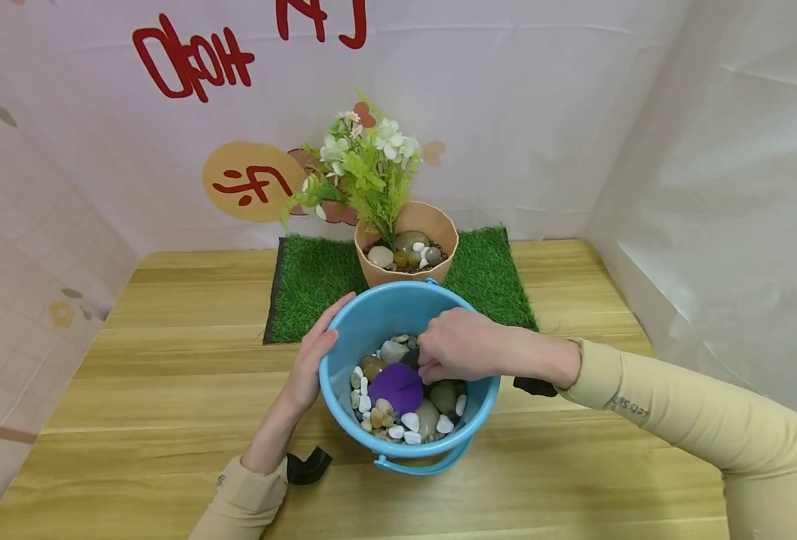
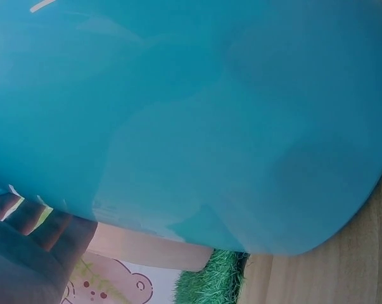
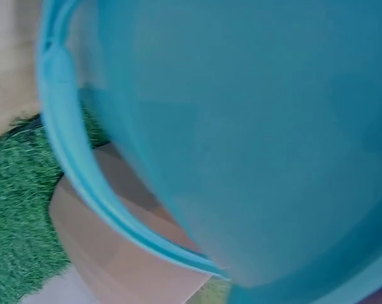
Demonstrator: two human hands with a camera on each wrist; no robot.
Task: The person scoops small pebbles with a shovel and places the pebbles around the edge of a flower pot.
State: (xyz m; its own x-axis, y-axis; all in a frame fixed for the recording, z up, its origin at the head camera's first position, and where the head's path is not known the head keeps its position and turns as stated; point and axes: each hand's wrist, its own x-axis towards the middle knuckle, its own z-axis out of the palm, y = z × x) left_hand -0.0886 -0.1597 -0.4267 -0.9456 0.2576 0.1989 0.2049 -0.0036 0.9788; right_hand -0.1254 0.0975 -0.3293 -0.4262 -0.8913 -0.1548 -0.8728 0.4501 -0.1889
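A light blue bucket (image 1: 405, 300) stands in front of the flower pot, with smooth stones and white pebbles (image 1: 411, 437) inside. My left hand (image 1: 308, 365) rests against the bucket's left side, fingers extended along the outer wall and thumb at the rim. In the left wrist view those fingers (image 2: 64, 239) lie along the blue wall. Reaching over the right rim, my right hand (image 1: 462, 345) grips a purple scoop (image 1: 396, 388) among the stones. Its round purple part shows, while the gripped end is hidden by my curled fingers. The right wrist view shows the bucket's wall and handle (image 3: 83, 158).
Behind the bucket, a peach pot (image 1: 411, 214) with white flowers (image 1: 371, 150), soil and stones stands on a green turf mat (image 1: 310, 277). The wooden table (image 1: 169, 375) meets a white backdrop (image 1: 506, 112). Black straps (image 1: 308, 465) hang near both wrists.
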